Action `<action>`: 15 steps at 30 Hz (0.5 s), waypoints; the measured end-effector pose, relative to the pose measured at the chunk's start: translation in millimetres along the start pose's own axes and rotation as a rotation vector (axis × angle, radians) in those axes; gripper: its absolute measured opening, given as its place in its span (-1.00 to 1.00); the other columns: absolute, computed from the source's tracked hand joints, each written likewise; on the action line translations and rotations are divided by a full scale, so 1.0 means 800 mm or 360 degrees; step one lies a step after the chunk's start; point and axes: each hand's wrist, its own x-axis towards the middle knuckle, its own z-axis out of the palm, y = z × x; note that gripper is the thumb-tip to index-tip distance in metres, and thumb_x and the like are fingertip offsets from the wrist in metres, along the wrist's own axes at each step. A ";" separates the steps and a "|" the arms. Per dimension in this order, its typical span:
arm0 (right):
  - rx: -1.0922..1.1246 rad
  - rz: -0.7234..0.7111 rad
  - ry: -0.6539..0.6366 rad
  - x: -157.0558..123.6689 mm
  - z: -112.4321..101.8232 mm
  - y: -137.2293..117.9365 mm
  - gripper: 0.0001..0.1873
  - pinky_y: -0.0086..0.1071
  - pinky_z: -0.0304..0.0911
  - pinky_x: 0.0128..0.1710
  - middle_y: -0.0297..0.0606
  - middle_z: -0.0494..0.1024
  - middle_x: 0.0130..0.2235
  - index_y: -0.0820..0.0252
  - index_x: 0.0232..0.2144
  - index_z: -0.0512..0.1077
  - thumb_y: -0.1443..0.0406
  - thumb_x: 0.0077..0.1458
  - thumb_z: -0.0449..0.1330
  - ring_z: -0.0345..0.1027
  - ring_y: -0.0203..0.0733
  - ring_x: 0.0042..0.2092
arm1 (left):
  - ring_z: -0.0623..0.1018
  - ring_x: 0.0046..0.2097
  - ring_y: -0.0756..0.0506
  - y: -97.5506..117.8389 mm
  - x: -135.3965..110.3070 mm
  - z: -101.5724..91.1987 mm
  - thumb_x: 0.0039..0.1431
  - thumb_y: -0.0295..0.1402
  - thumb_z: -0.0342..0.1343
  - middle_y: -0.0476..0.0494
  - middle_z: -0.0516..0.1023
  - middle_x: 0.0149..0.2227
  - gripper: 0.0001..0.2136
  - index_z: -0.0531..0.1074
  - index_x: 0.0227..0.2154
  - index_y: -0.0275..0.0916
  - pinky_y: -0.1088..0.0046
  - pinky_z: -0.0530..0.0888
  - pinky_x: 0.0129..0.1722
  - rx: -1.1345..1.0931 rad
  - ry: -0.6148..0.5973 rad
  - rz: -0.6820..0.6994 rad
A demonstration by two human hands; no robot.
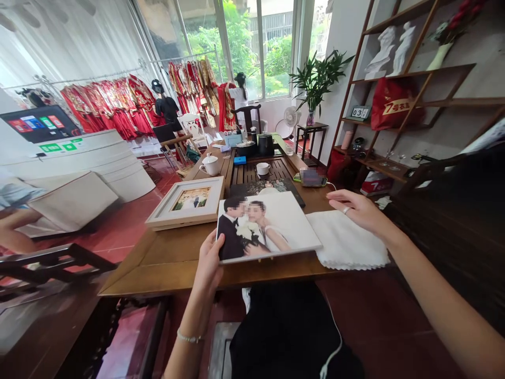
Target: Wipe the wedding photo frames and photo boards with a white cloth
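A thick wedding photo panel is tilted toward me above the near edge of the wooden table. My left hand grips its left edge, thumb on the front; the fingers behind are hidden. My right hand, a ring on one finger, is apart from the panel with its fingers stretched out. Just under it lies a folded white cloth with a scalloped edge. Left of the panel rests a white-framed photo. Behind the panel, a dark floral photo album or board is partly covered.
A lidded white cup, a small teacup and a blue box stand farther back. A phone with a cable lies at right. Shelves rise at right. Two people stand near red garments.
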 end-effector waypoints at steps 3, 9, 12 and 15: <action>-0.0404 0.0090 0.0219 -0.035 -0.011 0.028 -0.57 -0.07 0.19 0.07 -0.06 0.51 0.01 0.18 -0.09 0.44 0.09 0.04 0.11 0.36 0.06 0.03 | 0.61 -0.18 -0.23 -0.007 -0.023 -0.011 -0.33 -0.23 0.43 -0.20 0.64 -0.27 -0.41 0.45 -0.15 -0.34 0.31 0.55 -0.18 -0.0018 0.0068 -0.0103; -0.0597 0.0658 0.0290 -0.082 -0.016 0.083 -0.37 -0.10 0.17 0.03 0.10 0.49 0.04 0.28 -0.06 0.44 0.00 -0.12 0.23 0.32 0.21 0.06 | 0.61 -0.17 -0.22 -0.022 -0.027 -0.015 -0.33 -0.23 0.43 -0.19 0.64 -0.27 -0.37 0.42 -0.11 -0.32 0.32 0.54 -0.17 -0.0030 0.0120 -0.0125; -0.0281 0.0923 0.0293 -0.094 -0.020 0.104 -0.52 -0.13 0.24 -0.14 -0.04 0.60 -0.17 0.14 -0.23 0.52 -0.03 -0.12 0.21 0.44 0.14 -0.14 | 0.61 -0.18 -0.21 -0.030 -0.022 -0.013 -0.33 -0.25 0.42 -0.17 0.64 -0.31 -0.36 0.39 -0.10 -0.31 0.31 0.54 -0.17 -0.0044 0.0122 -0.0152; -0.0097 0.0961 0.0490 -0.101 -0.026 0.118 -0.59 -0.17 0.23 -0.27 -0.07 0.61 -0.29 0.16 -0.35 0.54 0.01 -0.18 0.26 0.43 0.06 -0.28 | 0.62 -0.21 -0.21 -0.039 -0.017 -0.011 -0.30 -0.27 0.41 -0.16 0.64 -0.36 -0.39 0.38 -0.10 -0.31 0.29 0.55 -0.19 -0.0045 0.0102 -0.0183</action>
